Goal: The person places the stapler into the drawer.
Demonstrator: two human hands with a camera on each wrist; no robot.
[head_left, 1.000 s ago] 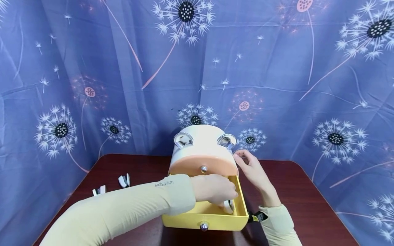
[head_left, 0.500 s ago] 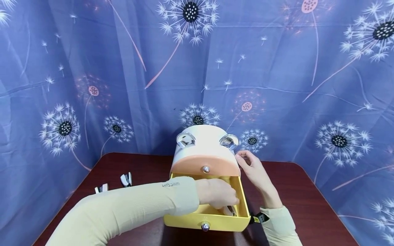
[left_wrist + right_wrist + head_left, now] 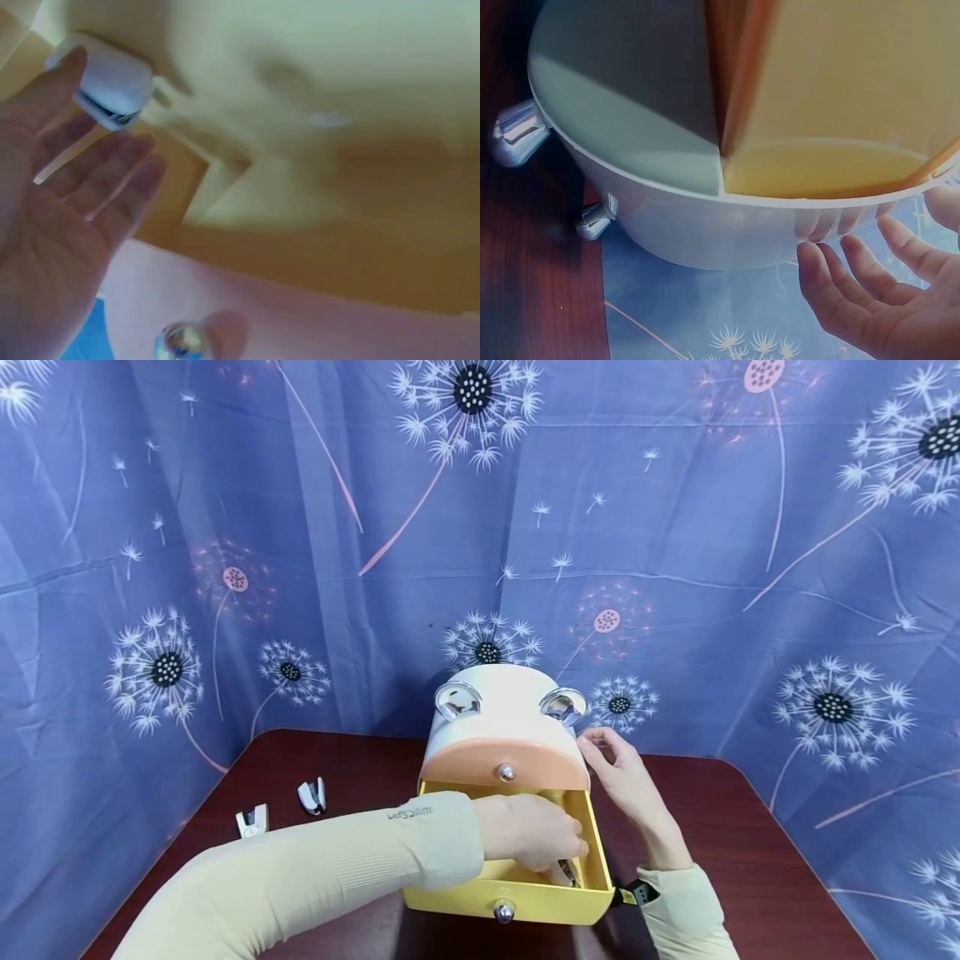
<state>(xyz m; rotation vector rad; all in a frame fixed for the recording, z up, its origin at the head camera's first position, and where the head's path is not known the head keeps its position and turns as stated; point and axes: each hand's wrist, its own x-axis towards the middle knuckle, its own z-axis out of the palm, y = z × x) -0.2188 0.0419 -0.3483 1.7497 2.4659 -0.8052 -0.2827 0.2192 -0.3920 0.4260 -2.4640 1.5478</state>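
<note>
A small white mini stapler [image 3: 112,79] with a dark metal slot lies in the front right part of the open yellow drawer [image 3: 450,896]. My left hand [image 3: 536,833] reaches down into that drawer. Its thumb rests on the stapler's top and the index fingertip meets the lower edge, so it appears to pinch one end; the other fingers extend past. Beside the white cabinet [image 3: 498,706], my right hand [image 3: 630,785] has its fingers spread and loosely bent, the tips at or against the curved side wall; exact contact cannot be told.
Two more white mini staplers, one farther back [image 3: 312,796] and one nearer [image 3: 252,820], lie on the dark red table [image 3: 750,835] at left. A peach upper drawer [image 3: 480,760] stays closed. Two silver ears [image 3: 457,699] stick out of the cabinet. A dandelion-print curtain [image 3: 675,527] hangs behind.
The mini stapler has shifted slightly toward the drawer's front right corner and tilted, and my left hand has lowered a little with it. My right hand keeps its place at the cabinet's side.
</note>
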